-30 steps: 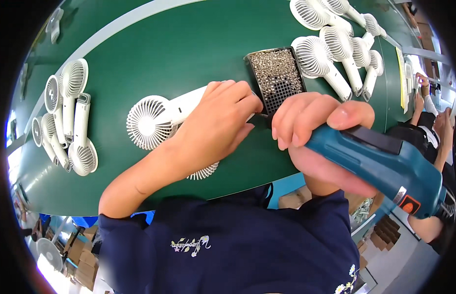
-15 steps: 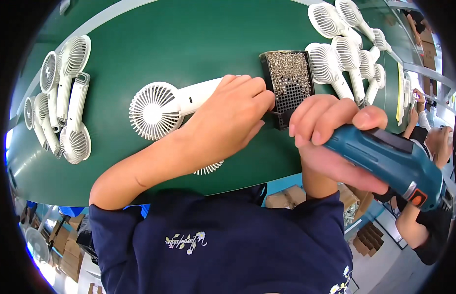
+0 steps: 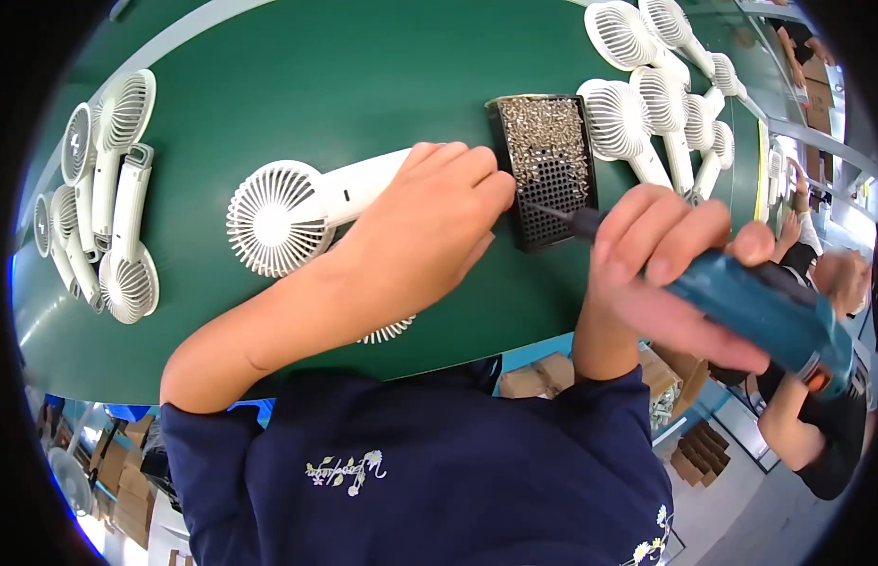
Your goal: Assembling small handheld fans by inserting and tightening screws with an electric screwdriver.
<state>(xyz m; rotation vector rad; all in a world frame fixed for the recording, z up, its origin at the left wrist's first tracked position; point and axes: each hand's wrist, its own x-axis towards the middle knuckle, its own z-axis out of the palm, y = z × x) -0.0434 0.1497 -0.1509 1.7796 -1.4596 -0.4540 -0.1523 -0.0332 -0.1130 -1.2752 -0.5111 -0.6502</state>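
Note:
A white handheld fan (image 3: 277,219) lies on the green table, its round grille to the left. My left hand (image 3: 434,212) is closed around the end of its handle, fingers hiding that end. My right hand (image 3: 646,255) grips a teal electric screwdriver (image 3: 764,311), blurred by motion. Its thin bit points left, over the lower part of a black screw tray (image 3: 563,179), a little apart from my left hand. Many small screws fill the tray's upper part, and a perforated grid shows below. Part of another fan's grille (image 3: 390,329) peeks out under my left forearm.
Several white fans (image 3: 126,189) are piled at the left of the table. Another group of fans (image 3: 616,118) lies at the right, close beside the tray. Beyond the right table edge a co-worker's arm (image 3: 795,424) shows. Cardboard boxes (image 3: 538,377) stand below the front edge.
My right hand has drawn the screwdriver back to the right, and its bit now shows apart from my left hand. My left hand keeps its hold on the fan handle.

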